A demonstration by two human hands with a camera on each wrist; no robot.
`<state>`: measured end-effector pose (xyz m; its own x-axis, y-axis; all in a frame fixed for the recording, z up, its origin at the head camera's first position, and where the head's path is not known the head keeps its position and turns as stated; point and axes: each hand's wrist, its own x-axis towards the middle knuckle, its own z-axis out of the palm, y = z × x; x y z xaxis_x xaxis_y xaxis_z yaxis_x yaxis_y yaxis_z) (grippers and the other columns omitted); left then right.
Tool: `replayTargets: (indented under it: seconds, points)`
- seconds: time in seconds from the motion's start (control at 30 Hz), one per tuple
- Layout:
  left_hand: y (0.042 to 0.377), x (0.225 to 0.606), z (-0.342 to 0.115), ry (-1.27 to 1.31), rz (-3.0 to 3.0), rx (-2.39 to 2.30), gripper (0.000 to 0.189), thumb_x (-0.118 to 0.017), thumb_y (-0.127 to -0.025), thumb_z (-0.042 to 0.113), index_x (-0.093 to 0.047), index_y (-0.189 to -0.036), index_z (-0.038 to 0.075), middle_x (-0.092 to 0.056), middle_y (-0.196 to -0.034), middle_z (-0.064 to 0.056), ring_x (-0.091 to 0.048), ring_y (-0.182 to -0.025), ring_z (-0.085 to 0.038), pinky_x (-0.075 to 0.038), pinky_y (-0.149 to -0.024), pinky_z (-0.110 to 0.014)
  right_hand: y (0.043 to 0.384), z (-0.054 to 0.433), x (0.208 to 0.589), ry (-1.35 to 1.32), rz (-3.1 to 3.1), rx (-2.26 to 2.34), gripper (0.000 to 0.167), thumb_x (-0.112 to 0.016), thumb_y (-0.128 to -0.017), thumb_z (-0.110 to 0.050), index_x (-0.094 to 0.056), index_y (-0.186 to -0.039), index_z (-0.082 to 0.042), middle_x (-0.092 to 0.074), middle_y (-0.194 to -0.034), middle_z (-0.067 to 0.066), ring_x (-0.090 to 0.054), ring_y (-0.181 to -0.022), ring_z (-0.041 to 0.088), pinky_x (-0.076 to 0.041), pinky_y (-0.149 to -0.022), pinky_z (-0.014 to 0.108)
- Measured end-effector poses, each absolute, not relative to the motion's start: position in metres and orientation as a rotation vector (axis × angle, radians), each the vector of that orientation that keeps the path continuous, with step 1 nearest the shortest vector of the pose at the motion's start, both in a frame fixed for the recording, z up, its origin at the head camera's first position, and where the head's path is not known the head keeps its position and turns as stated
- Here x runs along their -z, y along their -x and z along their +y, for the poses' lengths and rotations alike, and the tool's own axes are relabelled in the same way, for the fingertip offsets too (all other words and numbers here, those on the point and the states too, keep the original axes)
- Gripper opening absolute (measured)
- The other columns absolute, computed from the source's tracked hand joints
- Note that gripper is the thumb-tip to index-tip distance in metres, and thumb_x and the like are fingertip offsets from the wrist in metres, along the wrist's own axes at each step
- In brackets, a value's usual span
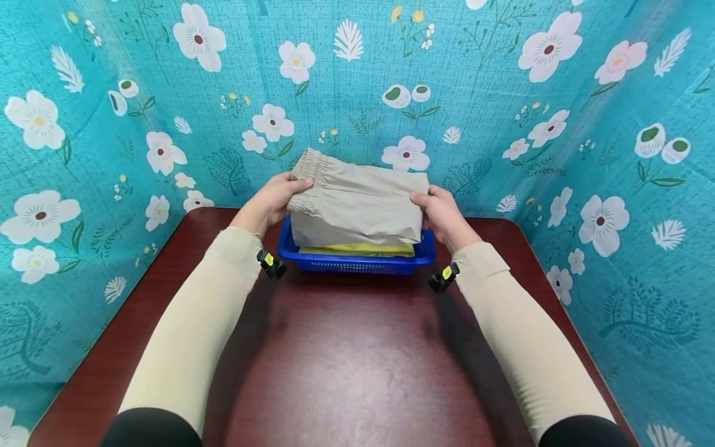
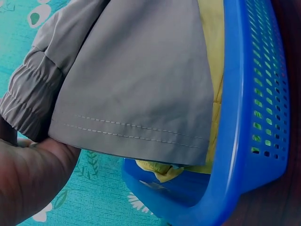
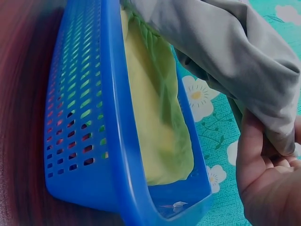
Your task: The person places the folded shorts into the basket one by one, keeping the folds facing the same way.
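Note:
Folded beige pants (image 1: 357, 198) with a gathered elastic waistband (image 1: 310, 171) are held up over a blue plastic basket (image 1: 357, 267). My left hand (image 1: 272, 197) pinches the elastic end, thumb on top. At the opposite end my right hand (image 1: 445, 217) grips a corner of the folded fabric. A double-stitched hem (image 2: 136, 129) hangs beside the left hand in the left wrist view. Beneath the pants, a folded yellow-green cloth (image 3: 157, 141) lies in the basket. The pants hide most of the basket's inside in the head view.
The basket stands near the back of a dark red-brown table (image 1: 357, 360). A teal floral curtain (image 1: 357, 81) rises behind the table and along both sides. Small black wrist cameras (image 1: 272, 266) sit at both cuffs, above the tabletop.

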<state>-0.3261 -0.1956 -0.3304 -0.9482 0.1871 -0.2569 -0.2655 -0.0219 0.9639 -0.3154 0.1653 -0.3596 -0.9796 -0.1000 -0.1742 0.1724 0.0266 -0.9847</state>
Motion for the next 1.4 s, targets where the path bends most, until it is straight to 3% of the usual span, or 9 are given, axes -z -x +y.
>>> replayTargets:
  seconds: [0.4, 0.97, 1.4]
  points:
    - [0.336, 0.342, -0.193, 0.176, 2.036, -1.976, 0.051, -0.06, -0.104, 0.03, -0.046, -0.152, 0.016, -0.064, -0.123, -0.005, -0.068, -0.097, -0.015, -0.059, -0.076, -0.028, 0.328, 0.164, 0.369, -0.095, 2.146, 1.985, 0.044, -0.055, -0.107, -0.03, -0.048, -0.147, -0.013, -0.058, -0.13, 0.007, -0.063, -0.106, 0.02, -0.06, -0.073, 0.033]
    - [0.344, 0.364, -0.188, 0.269, 2.022, -1.955, 0.05, -0.059, -0.105, 0.031, -0.046, -0.15, 0.013, -0.062, -0.119, -0.005, -0.067, -0.095, -0.015, -0.058, -0.076, -0.03, 0.337, 0.163, 0.386, -0.185, 2.232, 1.9, 0.038, -0.057, -0.106, -0.028, -0.053, -0.137, -0.007, -0.061, -0.125, 0.01, -0.066, -0.102, 0.022, -0.061, -0.073, 0.036]
    - [0.343, 0.375, -0.185, 0.282, 2.025, -1.973, 0.042, -0.058, -0.106, 0.028, -0.052, -0.143, 0.01, -0.065, -0.102, -0.002, -0.067, -0.078, -0.012, -0.056, -0.066, -0.028, 0.335, 0.156, 0.383, -0.34, 2.235, 1.848, 0.044, -0.058, -0.106, -0.024, -0.049, -0.145, -0.005, -0.053, -0.138, 0.014, -0.057, -0.121, 0.028, -0.055, -0.098, 0.051]
